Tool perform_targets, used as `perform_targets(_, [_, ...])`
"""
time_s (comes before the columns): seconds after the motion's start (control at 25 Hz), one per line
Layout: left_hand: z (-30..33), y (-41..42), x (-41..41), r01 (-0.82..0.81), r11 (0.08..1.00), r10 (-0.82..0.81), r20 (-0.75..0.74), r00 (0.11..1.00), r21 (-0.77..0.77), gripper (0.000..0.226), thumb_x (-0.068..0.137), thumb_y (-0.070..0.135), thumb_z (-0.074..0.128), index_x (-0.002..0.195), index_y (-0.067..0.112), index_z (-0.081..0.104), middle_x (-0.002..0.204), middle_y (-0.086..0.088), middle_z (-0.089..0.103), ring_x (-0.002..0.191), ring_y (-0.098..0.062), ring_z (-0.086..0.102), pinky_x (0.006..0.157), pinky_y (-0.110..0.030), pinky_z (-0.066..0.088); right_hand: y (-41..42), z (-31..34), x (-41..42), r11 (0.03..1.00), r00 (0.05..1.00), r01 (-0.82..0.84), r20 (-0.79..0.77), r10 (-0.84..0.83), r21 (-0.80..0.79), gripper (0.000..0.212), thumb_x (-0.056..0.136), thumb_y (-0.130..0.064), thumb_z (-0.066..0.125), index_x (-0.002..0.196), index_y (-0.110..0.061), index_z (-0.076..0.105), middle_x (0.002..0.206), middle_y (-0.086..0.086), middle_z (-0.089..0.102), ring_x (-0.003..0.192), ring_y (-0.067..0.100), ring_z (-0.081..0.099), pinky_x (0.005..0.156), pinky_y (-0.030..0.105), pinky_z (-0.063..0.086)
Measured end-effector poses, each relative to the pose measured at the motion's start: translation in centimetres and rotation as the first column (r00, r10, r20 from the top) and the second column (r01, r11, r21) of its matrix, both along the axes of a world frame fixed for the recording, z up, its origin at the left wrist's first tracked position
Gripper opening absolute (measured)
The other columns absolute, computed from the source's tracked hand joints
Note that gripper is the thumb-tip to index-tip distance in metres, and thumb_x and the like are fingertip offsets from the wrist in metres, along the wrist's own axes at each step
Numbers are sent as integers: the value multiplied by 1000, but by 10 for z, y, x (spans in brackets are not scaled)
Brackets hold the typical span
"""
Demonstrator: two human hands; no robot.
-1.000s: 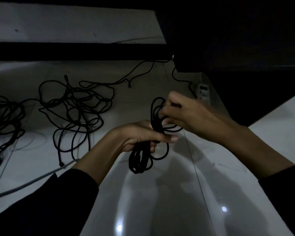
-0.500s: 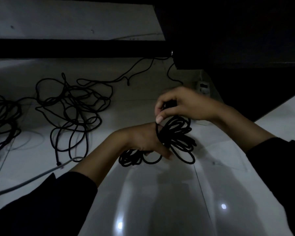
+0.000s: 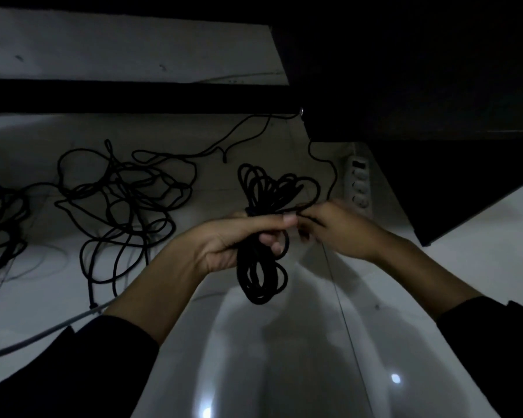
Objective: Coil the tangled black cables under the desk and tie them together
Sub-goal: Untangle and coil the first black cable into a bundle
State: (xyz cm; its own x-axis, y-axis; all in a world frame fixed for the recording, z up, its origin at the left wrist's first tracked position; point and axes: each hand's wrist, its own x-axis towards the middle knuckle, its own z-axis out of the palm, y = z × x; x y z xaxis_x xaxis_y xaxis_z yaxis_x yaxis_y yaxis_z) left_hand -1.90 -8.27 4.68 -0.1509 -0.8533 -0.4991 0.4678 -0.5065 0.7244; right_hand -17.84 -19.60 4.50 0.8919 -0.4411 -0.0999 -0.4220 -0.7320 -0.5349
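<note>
A coiled black cable bundle (image 3: 258, 267) hangs upright in the middle of the view, loops above and below my left hand (image 3: 224, 239), which grips it around its waist. My right hand (image 3: 335, 229) pinches a loose strand of the same cable just right of the bundle, at the level of my left thumb. A tangled heap of black cables (image 3: 124, 203) lies on the white floor to the left. More tangled cable (image 3: 0, 218) sits at the far left edge.
A white power strip (image 3: 360, 185) lies on the floor at the right, under the dark desk (image 3: 405, 86). A thin black wire runs from it up to the desk. A grey cable (image 3: 43, 333) crosses the lower left floor.
The bundle has turned from lying sideways to standing upright in my left hand, with its loops now above the fist. My right hand moved right and pulls a strand sideways.
</note>
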Motion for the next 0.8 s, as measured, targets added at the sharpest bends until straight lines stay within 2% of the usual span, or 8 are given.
perform_targets(0.12, [-9, -6, -4, -120, 993, 113, 271, 956, 10, 5, 80, 4, 73, 83, 7, 72, 53, 3, 49, 47, -6, 42, 50, -19, 46, 10, -4, -1, 983, 984, -94, -167, 67, -157, 19, 97, -23, 47, 110, -20, 61, 88, 2, 64, 77, 18, 60, 69, 33, 48])
perform_targets(0.24, [-18, -12, -3, -98, 995, 93, 419, 903, -9, 20, 75, 3, 77, 64, 14, 64, 44, 9, 54, 44, -5, 46, 45, -17, 42, 13, 4, 1, 935, 977, -167, -181, 114, -313, 25, 97, -20, 45, 116, -19, 60, 99, 1, 60, 84, 23, 60, 69, 36, 49])
perform_targets(0.32, [-18, -13, 0, -70, 997, 70, 470, 880, -19, 15, 73, 3, 80, 76, 10, 67, 45, 10, 58, 42, -2, 49, 42, -15, 41, 13, 14, -2, 897, 965, -237, -193, 175, -374, 25, 97, -22, 46, 117, -19, 61, 97, -3, 53, 81, 21, 58, 68, 39, 50])
perform_targets(0.4, [-23, -20, 3, -51, 998, 54, 562, 825, -20, 28, 70, 3, 82, 94, 3, 69, 59, 6, 65, 46, -2, 55, 45, -16, 43, 10, 24, -1, 851, 948, -306, -212, 235, -426, 27, 97, -22, 46, 119, -19, 61, 101, -2, 50, 80, 20, 57, 64, 37, 49])
perform_targets(0.48, [-30, -28, 3, 14, 1000, -24, 719, 695, 20, 46, 64, 11, 87, 104, 2, 65, 84, -5, 67, 64, -8, 62, 54, -20, 47, 6, 33, 5, 815, 930, -366, -212, 300, -450, 27, 96, -17, 46, 118, -14, 61, 109, 6, 55, 87, 26, 58, 70, 40, 50])
perform_targets(0.6, [-32, -37, -4, 192, 979, -150, 894, 422, 73, 52, 66, 17, 86, 108, 4, 58, 108, -10, 63, 95, -22, 62, 76, -33, 53, -1, 41, 21, 791, 894, -446, -158, 420, -419, 23, 90, -2, 52, 107, -3, 66, 104, 20, 61, 87, 37, 60, 74, 44, 52])
perform_targets(0.68, [-31, -37, -12, 296, 952, -177, 935, 308, 82, 57, 70, 14, 83, 120, 7, 55, 122, -7, 58, 110, -23, 58, 91, -33, 50, -8, 41, 28, 781, 881, -460, -108, 460, -424, 11, 88, -11, 59, 95, -8, 68, 93, 8, 56, 75, 17, 55, 65, 33, 48])
perform_targets(0.8, [-33, -33, -19, 415, 909, -159, 942, 296, 24, 58, 71, 13, 83, 122, 12, 55, 120, -4, 61, 107, -19, 59, 92, -33, 51, -24, 41, 36, 885, 916, -398, -48, 399, -244, 12, 82, -25, 72, 90, -18, 67, 85, -16, 46, 75, -5, 48, 66, 13, 38])
